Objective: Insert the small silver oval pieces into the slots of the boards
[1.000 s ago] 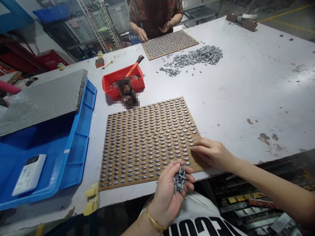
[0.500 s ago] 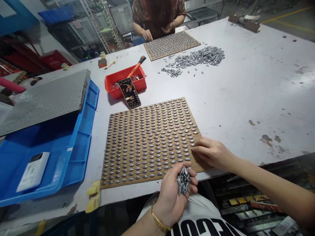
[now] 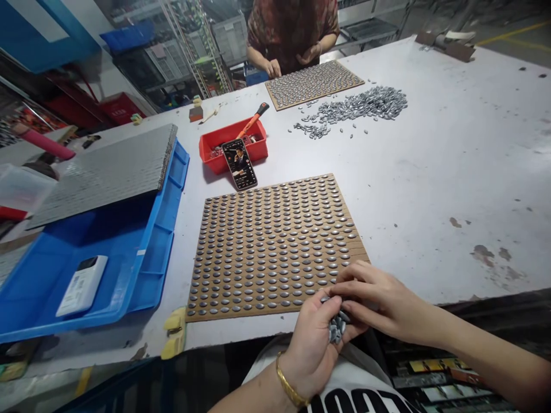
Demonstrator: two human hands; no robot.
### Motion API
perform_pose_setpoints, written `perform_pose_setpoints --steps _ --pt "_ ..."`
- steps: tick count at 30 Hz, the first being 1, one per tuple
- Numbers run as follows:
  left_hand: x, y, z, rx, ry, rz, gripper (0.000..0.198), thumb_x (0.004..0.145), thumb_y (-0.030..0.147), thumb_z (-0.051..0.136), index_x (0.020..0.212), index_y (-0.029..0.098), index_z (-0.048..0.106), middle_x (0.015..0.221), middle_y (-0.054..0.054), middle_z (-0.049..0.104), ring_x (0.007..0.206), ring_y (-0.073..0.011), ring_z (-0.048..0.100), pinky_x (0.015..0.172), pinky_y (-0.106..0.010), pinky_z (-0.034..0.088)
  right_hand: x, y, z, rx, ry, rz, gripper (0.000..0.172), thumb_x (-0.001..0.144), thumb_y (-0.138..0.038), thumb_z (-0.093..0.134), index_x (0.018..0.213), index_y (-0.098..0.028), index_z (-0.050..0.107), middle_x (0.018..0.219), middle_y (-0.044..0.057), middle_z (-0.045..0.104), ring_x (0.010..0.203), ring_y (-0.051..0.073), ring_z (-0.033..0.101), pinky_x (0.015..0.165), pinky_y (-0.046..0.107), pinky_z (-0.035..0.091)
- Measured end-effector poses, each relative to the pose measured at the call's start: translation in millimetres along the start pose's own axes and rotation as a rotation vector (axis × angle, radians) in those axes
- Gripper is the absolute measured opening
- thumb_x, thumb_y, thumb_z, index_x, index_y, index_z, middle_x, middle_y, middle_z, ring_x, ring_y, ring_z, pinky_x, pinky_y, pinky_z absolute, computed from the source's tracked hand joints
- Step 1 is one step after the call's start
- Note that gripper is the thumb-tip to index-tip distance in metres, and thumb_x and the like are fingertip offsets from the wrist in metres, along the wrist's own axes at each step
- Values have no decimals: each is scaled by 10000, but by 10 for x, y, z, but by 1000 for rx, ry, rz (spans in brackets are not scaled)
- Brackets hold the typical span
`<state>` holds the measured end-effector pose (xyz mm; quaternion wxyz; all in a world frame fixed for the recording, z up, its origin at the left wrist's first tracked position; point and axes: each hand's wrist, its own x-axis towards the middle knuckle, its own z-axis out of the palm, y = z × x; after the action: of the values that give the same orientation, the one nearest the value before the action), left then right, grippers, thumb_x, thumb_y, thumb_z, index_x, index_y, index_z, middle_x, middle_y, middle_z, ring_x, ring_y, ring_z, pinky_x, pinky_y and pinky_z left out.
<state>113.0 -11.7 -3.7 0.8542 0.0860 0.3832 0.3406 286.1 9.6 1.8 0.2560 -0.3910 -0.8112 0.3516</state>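
Observation:
My left hand (image 3: 316,330) is cupped, palm up, at the table's front edge. It holds a handful of small grey spindle-shaped metal pieces (image 3: 337,330). Over its fingertips sits my right hand (image 3: 374,298), fingers bent together at the pieces; whatever they pinch is hidden. Just beyond both hands lies a brown cardboard sheet (image 3: 359,250), covered in rows of the same grey pieces. The rows stop short of the board's right edge, where bare grooved cardboard shows. My hands cover the board's near right corner.
A phone (image 3: 240,164) leans on a red bin (image 3: 212,162) holding an orange-handled tool (image 3: 253,120). Left stands a blue crate (image 3: 166,252) with a white device (image 3: 82,287) and stacked grey sheets (image 3: 116,166). Loose pieces (image 3: 370,103) lie near a co-worker's board (image 3: 316,83). Yellow clamp (image 3: 174,332) at the edge.
My right hand has left the board's right side and come to the pieces in my left hand. My left thumb has folded over the pieces. The view has shifted slightly left.

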Motion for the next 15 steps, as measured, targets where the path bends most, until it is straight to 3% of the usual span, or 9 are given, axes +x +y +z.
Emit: perform_pose_setpoints --steps 7,15 --pt "11 -7 -11 -58 80 -9 257 824 154 575 1066 115 653 990 -110 660 859 -164 620 840 -374 526 16 57 66 127 20 65 163 940 -218 489 945 -208 652 959 77 589 917 184 556 762 309 503" --pt "27 -10 -37 12 72 -16 187 814 298 670 890 143 599 797 -40 625 708 -129 611 706 -289 533 -56 59 113 15 143 -26 139 939 -225 496 961 -204 632 869 74 584 811 177 558 673 291 490"
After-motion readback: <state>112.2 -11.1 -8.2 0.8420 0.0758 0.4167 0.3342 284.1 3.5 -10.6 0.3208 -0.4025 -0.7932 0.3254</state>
